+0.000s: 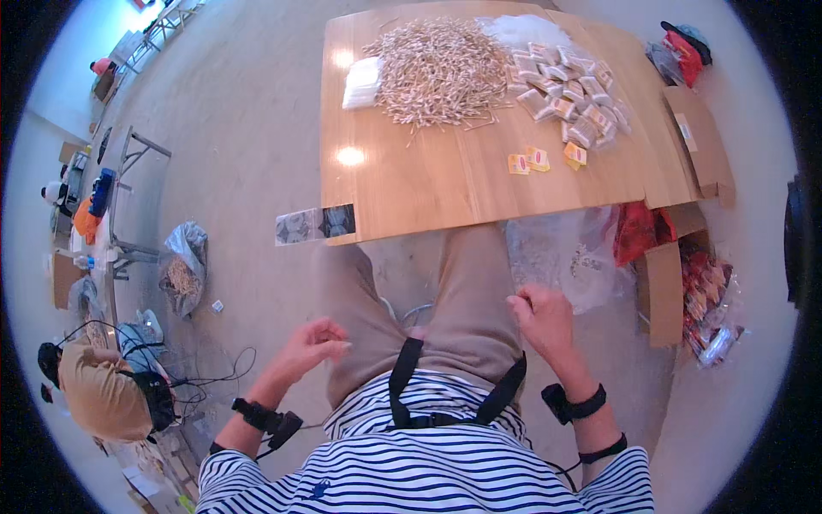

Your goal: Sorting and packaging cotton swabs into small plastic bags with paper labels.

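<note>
Both hands hover over my lap, short of the wooden table (428,188). My left hand (312,347) is empty, thumb and fingers apart beside my left thigh. On the other side, my right hand (544,319) is curled into a loose fist with nothing visible in it. A large heap of thin sticks, apparently cotton swabs (441,73), covers the table's middle. Right of it lie several filled small packs (578,94) in clear plastic. Nearer me are small yellow-and-white cards (538,158). A white stack (362,83) sits left of the heap.
A dark printed sheet (315,224) overhangs the table's near left corner. Cardboard boxes (659,295) and red bags stand at the right. On the floor at left is a clear bag of sticks (182,274). Another person (103,390) sits at far left near cables.
</note>
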The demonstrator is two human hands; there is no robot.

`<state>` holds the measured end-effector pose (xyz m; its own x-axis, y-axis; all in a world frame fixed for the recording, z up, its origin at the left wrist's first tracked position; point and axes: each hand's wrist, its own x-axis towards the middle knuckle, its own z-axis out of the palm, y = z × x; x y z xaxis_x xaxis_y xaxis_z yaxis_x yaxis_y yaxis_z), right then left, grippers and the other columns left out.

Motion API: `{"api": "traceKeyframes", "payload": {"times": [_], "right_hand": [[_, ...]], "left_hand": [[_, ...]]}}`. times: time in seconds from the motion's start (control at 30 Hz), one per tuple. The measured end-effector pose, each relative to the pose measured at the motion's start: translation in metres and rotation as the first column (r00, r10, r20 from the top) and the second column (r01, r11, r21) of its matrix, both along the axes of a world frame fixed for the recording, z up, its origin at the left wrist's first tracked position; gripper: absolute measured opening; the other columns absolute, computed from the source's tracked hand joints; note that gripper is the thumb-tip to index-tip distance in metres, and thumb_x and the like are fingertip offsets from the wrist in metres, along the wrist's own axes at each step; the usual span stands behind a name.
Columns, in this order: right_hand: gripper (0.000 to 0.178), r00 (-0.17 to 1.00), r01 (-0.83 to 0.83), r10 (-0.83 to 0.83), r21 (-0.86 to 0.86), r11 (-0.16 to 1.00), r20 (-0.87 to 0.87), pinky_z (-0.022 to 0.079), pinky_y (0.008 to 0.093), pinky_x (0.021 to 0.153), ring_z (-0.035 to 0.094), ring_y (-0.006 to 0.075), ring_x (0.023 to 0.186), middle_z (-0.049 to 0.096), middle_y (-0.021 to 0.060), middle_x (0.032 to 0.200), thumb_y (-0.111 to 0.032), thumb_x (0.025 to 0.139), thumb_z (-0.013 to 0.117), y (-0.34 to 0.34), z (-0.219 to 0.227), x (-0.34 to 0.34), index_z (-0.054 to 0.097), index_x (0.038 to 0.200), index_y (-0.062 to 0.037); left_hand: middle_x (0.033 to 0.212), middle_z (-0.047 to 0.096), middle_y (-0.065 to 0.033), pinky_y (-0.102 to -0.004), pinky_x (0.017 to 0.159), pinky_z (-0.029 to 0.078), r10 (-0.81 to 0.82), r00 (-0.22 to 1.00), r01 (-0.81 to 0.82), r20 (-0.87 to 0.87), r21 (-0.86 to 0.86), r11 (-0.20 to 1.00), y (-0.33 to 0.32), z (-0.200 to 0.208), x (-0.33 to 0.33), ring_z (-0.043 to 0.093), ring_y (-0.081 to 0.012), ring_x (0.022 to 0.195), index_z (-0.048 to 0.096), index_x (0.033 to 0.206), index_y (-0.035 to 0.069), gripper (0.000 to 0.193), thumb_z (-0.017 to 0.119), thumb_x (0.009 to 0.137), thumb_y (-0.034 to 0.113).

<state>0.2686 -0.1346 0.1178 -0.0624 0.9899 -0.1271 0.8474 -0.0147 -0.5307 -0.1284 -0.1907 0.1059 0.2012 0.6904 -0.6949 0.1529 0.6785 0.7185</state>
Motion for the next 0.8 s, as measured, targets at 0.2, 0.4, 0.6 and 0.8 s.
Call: {"api": "traceKeyframes", "payload": {"times": [0.2,0.4,0.6,0.8], "right_hand": [[0.022,0.994,0.108,-0.107,0.025,0.994,-0.020,0.049,0.0501,0.073,0.063,0.0403,0.085,0.066,0.0199,0.089,-0.024,0.083,0.068,0.039,-0.051,0.052,0.064,0.091,-0.0034],[0.049,0.998,-0.040,0.022,0.325,0.945,0.060,0.042,0.0457,0.100,0.050,0.0397,0.119,0.052,0.0232,0.131,-0.024,0.083,0.069,0.105,-0.073,0.049,0.055,0.120,0.0046],[0.060,0.946,-0.251,0.153,0.347,0.904,0.287,0.038,0.0469,0.107,0.045,0.0415,0.126,0.049,0.0250,0.136,-0.022,0.082,0.070,0.160,-0.094,0.001,0.050,0.131,0.0043],[0.061,0.877,-0.447,0.367,0.248,0.859,0.310,0.035,0.0479,0.108,0.044,0.0398,0.129,0.047,0.0248,0.138,-0.027,0.084,0.069,0.215,-0.087,-0.089,0.050,0.133,0.0025]], "left_hand": [[0.087,0.062,-0.0002,-0.0259,0.072,0.051,-0.147,0.989,0.140,0.031,0.160,0.977,0.037,0.011,0.059,0.060,-0.0100,0.079,0.060,0.103,0.004,0.019,0.070,0.088,0.012],[0.085,0.061,0.0001,-0.0272,0.066,0.050,-0.165,0.976,0.208,-0.144,0.373,0.904,0.064,-0.003,0.083,0.058,-0.0088,0.077,0.061,0.097,0.002,0.019,0.072,0.085,0.012],[0.091,0.067,-0.0152,-0.0369,0.070,0.052,-0.046,0.903,0.347,-0.428,0.659,0.667,0.105,-0.015,0.082,0.066,-0.0303,0.082,0.061,0.099,0.000,0.027,0.074,0.078,0.010],[0.106,0.065,-0.0186,-0.0444,0.086,0.049,0.106,0.861,0.366,-0.497,0.753,0.547,0.154,-0.043,0.079,0.059,-0.0397,0.104,0.060,0.106,0.001,0.034,0.073,0.075,0.007]]}}
